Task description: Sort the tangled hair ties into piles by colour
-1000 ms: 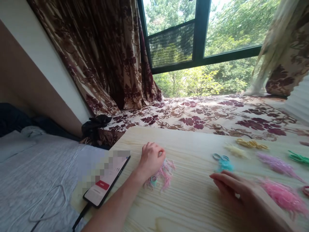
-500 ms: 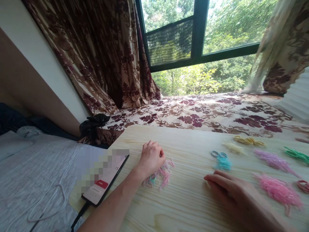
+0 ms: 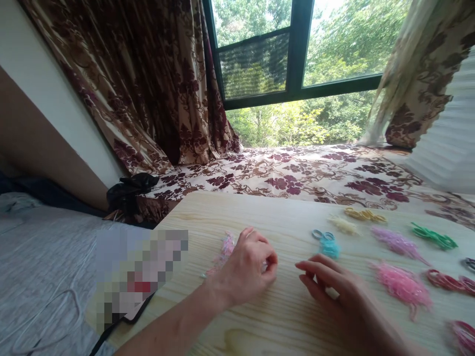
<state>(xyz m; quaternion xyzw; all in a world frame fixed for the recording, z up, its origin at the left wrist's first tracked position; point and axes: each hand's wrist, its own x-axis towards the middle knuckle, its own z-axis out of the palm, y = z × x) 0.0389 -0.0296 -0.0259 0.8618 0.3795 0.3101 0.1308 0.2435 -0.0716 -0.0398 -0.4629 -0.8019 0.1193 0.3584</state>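
Note:
My left hand is over the wooden table with its fingers curled into a pinch. A small pale glint shows between the fingertips, too little to name. Behind that wrist lies a pile of mixed pastel elastic bands, mostly pink, partly covered by the hand. My right hand hovers low over the table to the right, fingers loosely bent and apart, with nothing visible in it. Just beyond it sits a heap of turquoise bands with grey-blue hair ties. Nearest on its right is a pink heap of bands.
Farther right on the table lie purple bands, cream bands, yellow hair ties, green ties and red ties. A phone with a cable is at the left edge, beside the bed.
My left hand has moved right, away from the mixed pile, towards my right hand. My right hand's fingers have parted a little. The view has shifted slightly right.

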